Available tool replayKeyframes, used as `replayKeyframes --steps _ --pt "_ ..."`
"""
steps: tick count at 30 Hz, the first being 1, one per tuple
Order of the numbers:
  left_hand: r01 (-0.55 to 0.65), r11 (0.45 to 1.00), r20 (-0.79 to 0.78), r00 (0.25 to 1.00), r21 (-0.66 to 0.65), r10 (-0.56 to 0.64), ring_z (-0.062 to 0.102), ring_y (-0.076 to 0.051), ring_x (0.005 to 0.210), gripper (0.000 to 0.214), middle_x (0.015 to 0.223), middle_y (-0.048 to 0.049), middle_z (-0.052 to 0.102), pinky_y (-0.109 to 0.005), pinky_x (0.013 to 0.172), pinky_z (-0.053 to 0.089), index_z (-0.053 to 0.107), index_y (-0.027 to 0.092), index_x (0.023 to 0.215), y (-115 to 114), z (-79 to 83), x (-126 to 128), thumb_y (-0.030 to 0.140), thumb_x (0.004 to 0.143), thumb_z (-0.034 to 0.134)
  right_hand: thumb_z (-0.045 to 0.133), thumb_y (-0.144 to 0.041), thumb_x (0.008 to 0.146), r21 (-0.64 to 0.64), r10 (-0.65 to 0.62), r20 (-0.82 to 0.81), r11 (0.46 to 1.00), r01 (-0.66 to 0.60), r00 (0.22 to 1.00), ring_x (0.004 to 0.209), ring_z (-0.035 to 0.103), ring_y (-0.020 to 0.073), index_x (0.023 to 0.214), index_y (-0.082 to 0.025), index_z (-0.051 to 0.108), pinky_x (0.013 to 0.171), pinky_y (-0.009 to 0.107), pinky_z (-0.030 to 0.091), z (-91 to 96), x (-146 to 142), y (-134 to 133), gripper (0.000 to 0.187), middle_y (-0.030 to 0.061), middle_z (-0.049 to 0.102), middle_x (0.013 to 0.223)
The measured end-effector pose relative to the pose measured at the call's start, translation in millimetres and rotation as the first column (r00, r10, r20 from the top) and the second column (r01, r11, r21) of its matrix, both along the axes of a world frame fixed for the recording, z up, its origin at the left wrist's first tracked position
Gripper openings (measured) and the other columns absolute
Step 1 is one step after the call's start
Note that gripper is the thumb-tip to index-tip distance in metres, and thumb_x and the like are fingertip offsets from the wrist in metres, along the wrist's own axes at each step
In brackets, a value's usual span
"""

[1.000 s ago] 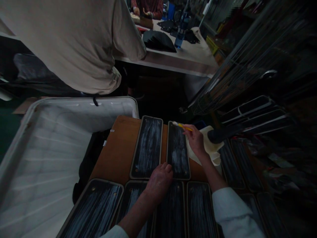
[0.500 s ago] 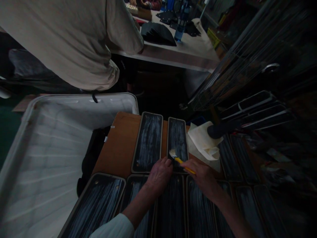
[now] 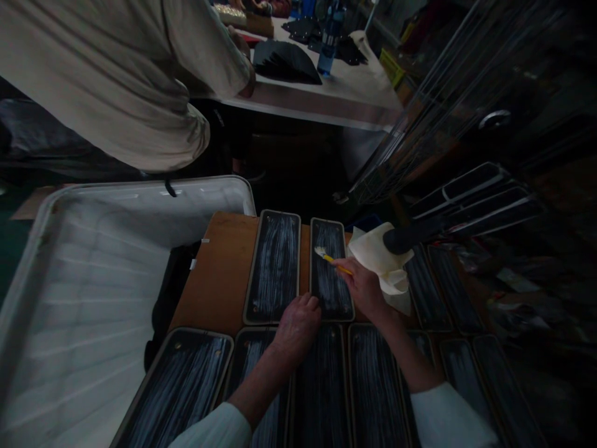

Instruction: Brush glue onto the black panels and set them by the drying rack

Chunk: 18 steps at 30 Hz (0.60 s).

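Note:
A small paintbrush [image 3: 337,265] with a yellow handle and pale bristles is gripped in my right hand [image 3: 366,286]. Its bristles are over a dark rectangular panel [image 3: 330,233] with a light rim and whitish streaks. My left hand [image 3: 298,320] has its fingers bent and close together at that panel's lower left corner; the fingertips are partly hidden. Left of it lies a similar streaked panel [image 3: 275,267]. More such panels [image 3: 375,379] line the near side, partly under my forearms.
The panels lie on a brown board [image 3: 226,258]. A large white bin [image 3: 93,280] stands to the left. Pale cloth or paper [image 3: 377,249] lies on the right beside a dark rod-like object [image 3: 403,236]. A person in a light shirt [image 3: 125,81] is at a white table [image 3: 359,99].
My right hand has moved the brush up along the panel, away from me. The left hand stays near the same corner. The whole view has shifted slightly.

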<state>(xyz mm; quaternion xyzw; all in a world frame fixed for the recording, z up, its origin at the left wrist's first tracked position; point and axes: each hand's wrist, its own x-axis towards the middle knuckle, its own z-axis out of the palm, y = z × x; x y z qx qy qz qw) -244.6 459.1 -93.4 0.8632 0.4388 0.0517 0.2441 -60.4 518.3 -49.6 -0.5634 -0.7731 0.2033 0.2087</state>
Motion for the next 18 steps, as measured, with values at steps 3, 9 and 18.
replayKeyframes --steps 3,9,18 --pt "-0.002 1.0 0.006 1.0 0.003 0.002 0.058 -0.025 0.099 0.01 0.099 -0.0071 0.063 -0.038 0.089 0.051 0.067 0.015 0.093 -1 1.8 0 0.015 0.09 0.057 0.043 -0.027 0.1 -0.092 0.094 0.077 0.992 -0.087 0.993 0.098 0.068 0.0212 0.117 -0.026 0.06 0.084 0.036 0.055 -1.4 -3 -37 0.025 0.0058 0.069 0.108" --pt "-0.013 1.0 -0.004 1.0 -0.009 0.013 0.059 -0.025 0.097 0.013 0.098 -0.008 0.064 -0.038 0.087 0.052 0.067 0.013 0.094 -3 2.1 0 0.013 0.091 0.054 0.046 -0.029 0.099 -0.283 0.078 0.0 0.956 -0.075 0.997 0.094 0.07 0.0196 0.114 -0.028 0.063 0.081 0.033 0.056 28.5 9 -99 0.022 0.0032 0.071 0.106" --pt "-0.009 1.0 -0.011 1.0 -0.028 0.009 0.058 -0.023 0.099 0.013 0.1 -0.0072 0.063 -0.036 0.089 0.05 0.066 0.015 0.093 -2 3.6 -1 0.012 0.092 0.054 0.05 -0.035 0.097 -0.326 -0.153 -0.109 0.939 0.11 0.982 0.095 0.07 0.02 0.109 -0.029 0.066 0.083 0.033 0.057 33.6 22 -106 0.021 0.0024 0.071 0.102"
